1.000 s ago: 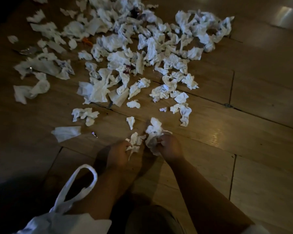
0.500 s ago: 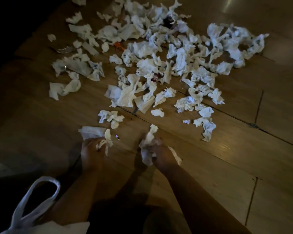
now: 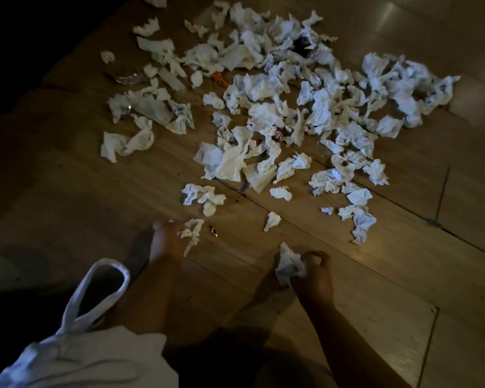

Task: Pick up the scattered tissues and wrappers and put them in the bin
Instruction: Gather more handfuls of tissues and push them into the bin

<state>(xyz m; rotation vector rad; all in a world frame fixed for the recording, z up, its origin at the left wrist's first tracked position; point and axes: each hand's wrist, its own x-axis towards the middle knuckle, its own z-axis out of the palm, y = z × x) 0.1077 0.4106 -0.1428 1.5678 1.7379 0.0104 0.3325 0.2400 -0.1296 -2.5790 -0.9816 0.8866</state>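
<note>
Many crumpled white tissues (image 3: 266,119) lie spread over the wooden floor, with an orange wrapper (image 3: 218,78) and a clear shiny wrapper (image 3: 130,78) among them at the upper left. My left hand (image 3: 165,242) is closed on a crumpled tissue (image 3: 192,233) low on the floor. My right hand (image 3: 314,273) grips a wad of tissues (image 3: 289,266). A small loose tissue (image 3: 272,220) lies just beyond my hands. A white plastic bag (image 3: 76,357) with a looped handle (image 3: 101,289) sits at the bottom left, beside my left forearm.
A tiny dark scrap (image 3: 214,231) lies right of my left hand. A dark object (image 3: 303,43) sits in the far part of the pile. Floor-board seams (image 3: 443,189) run across the right side. The left edge of the view is dark.
My left hand swung left from beside the right hand and gathered the flat tissue that lay there. My right hand drew back toward me with its wad, leaving one small tissue on the floor.
</note>
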